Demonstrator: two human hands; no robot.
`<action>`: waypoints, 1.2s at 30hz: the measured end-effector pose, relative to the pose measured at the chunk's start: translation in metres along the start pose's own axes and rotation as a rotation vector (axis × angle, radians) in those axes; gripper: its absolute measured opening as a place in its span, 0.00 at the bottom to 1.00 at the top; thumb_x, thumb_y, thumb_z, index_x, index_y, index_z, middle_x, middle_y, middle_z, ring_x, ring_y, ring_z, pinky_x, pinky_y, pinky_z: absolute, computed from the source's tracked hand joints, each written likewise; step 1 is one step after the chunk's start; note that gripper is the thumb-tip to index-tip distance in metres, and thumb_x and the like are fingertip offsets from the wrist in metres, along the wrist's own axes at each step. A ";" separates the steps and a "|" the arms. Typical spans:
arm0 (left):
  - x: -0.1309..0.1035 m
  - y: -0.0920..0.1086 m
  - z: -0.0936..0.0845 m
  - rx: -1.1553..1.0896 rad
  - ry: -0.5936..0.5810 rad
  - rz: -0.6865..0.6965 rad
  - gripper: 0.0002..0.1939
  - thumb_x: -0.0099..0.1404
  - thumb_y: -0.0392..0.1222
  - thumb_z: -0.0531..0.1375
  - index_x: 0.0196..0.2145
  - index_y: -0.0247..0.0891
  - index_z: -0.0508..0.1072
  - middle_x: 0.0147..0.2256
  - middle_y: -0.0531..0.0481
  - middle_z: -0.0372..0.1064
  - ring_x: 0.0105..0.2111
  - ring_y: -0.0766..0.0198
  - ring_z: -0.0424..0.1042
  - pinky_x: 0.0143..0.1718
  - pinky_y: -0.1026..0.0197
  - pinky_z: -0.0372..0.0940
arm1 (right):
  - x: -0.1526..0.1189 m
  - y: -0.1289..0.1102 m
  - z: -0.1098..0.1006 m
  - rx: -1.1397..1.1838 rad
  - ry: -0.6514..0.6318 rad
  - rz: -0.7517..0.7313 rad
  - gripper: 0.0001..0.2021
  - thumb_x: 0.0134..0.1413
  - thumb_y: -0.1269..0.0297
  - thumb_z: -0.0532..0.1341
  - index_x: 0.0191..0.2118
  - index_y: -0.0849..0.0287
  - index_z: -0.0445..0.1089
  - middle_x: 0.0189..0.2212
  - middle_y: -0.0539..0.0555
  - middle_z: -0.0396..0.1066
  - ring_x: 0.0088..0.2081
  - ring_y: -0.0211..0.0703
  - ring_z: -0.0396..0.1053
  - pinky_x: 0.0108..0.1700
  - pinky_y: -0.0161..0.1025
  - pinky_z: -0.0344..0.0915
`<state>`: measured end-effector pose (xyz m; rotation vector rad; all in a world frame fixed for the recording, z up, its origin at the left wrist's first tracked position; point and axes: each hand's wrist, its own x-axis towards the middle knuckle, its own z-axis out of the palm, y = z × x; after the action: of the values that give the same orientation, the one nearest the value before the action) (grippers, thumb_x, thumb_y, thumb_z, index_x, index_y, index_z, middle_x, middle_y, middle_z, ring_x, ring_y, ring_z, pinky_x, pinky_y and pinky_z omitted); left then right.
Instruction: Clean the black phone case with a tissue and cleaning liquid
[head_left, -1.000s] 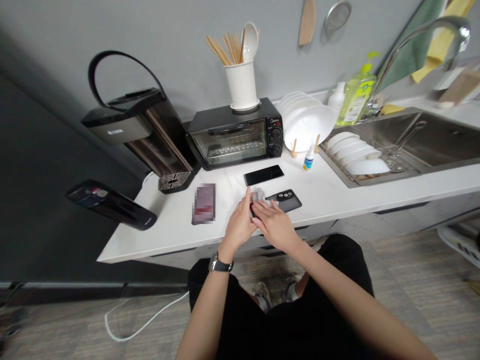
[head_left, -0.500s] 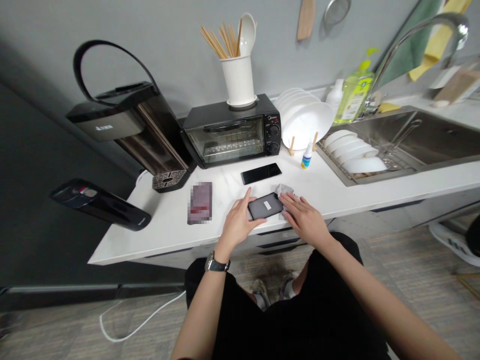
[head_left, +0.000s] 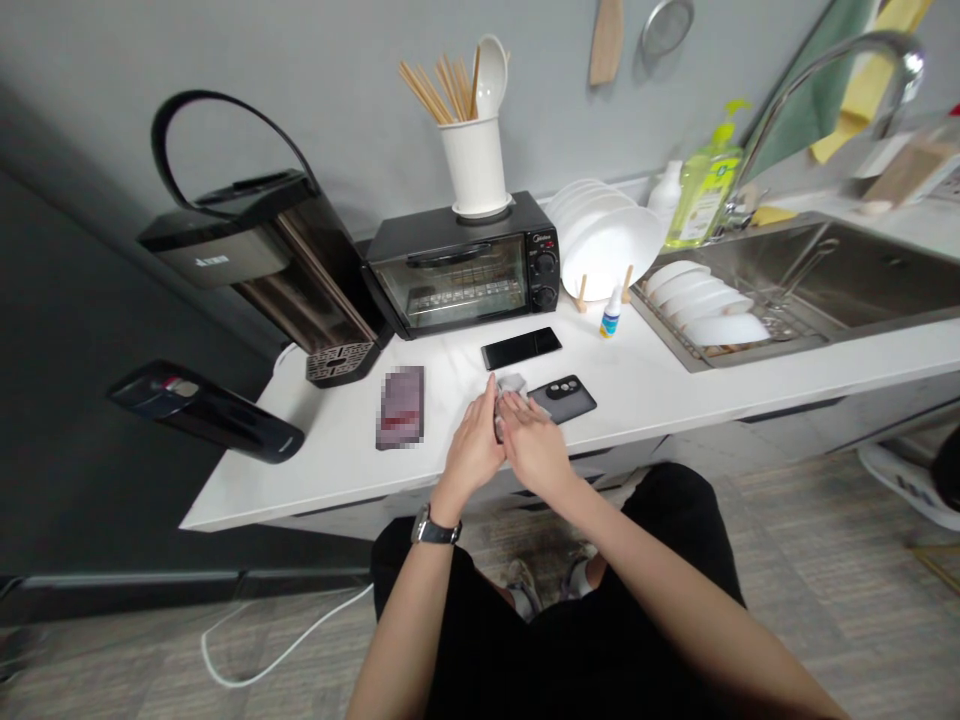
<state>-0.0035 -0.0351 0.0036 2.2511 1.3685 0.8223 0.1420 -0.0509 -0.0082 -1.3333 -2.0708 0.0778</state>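
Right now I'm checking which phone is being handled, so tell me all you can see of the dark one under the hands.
The dark phone lies flat near the countertop's front edge, back up, matte grey, camera lenses showing. Its left end is hidden under a grey cloth, which the right hand presses; the left hand sits alongside.

Black toaster oven (head_left: 465,262) at back of counter (head_left: 660,385) w/ white utensil holder (head_left: 472,165) on top, chopsticks + spoon inside. Plates (head_left: 607,245) in rack to its right, small dropper bottle (head_left: 610,313) in front. Sink (head_left: 825,270), green soap bottle (head_left: 701,195) far right. Black appliance (head_left: 262,260) on left.
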 end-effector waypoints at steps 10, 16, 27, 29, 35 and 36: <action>0.001 0.001 -0.001 -0.004 -0.003 -0.018 0.60 0.62 0.38 0.69 0.77 0.46 0.31 0.67 0.38 0.61 0.66 0.46 0.63 0.66 0.44 0.61 | -0.042 0.031 -0.041 0.083 -0.105 -0.123 0.22 0.75 0.67 0.49 0.68 0.58 0.67 0.67 0.59 0.68 0.68 0.49 0.65 0.70 0.55 0.63; 0.004 0.004 0.000 0.000 -0.016 -0.061 0.64 0.60 0.45 0.74 0.77 0.49 0.33 0.61 0.45 0.70 0.61 0.48 0.67 0.64 0.46 0.62 | -0.047 0.076 -0.056 -0.102 -0.024 0.038 0.23 0.76 0.65 0.48 0.69 0.60 0.65 0.68 0.58 0.66 0.70 0.52 0.63 0.70 0.56 0.63; 0.004 0.003 -0.001 0.015 -0.022 -0.048 0.60 0.61 0.45 0.73 0.77 0.47 0.38 0.61 0.43 0.70 0.60 0.48 0.68 0.63 0.46 0.63 | -0.005 0.040 -0.024 -0.124 0.002 0.132 0.23 0.74 0.68 0.48 0.65 0.67 0.70 0.66 0.65 0.68 0.69 0.57 0.63 0.71 0.58 0.60; 0.003 0.000 0.000 0.033 -0.016 -0.056 0.56 0.64 0.42 0.69 0.77 0.43 0.39 0.61 0.39 0.69 0.59 0.48 0.68 0.61 0.46 0.65 | -0.006 0.020 -0.015 -0.071 -0.032 0.063 0.23 0.74 0.68 0.48 0.65 0.68 0.70 0.65 0.66 0.68 0.69 0.55 0.64 0.71 0.56 0.59; -0.002 -0.005 0.000 0.046 -0.016 -0.031 0.49 0.67 0.33 0.59 0.77 0.40 0.37 0.60 0.35 0.68 0.58 0.48 0.68 0.59 0.46 0.66 | -0.022 -0.003 -0.017 0.118 -0.101 -0.105 0.22 0.76 0.66 0.48 0.65 0.66 0.70 0.65 0.62 0.70 0.68 0.49 0.66 0.73 0.53 0.58; -0.002 -0.004 0.000 0.046 -0.017 -0.037 0.51 0.65 0.33 0.61 0.77 0.41 0.37 0.60 0.36 0.67 0.59 0.48 0.68 0.60 0.46 0.66 | -0.025 0.001 -0.022 0.142 -0.120 -0.122 0.22 0.76 0.66 0.47 0.65 0.64 0.69 0.65 0.60 0.70 0.68 0.48 0.66 0.73 0.52 0.58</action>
<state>-0.0074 -0.0349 0.0006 2.2549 1.4316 0.7650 0.1612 -0.0779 -0.0042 -1.1385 -2.1980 0.2526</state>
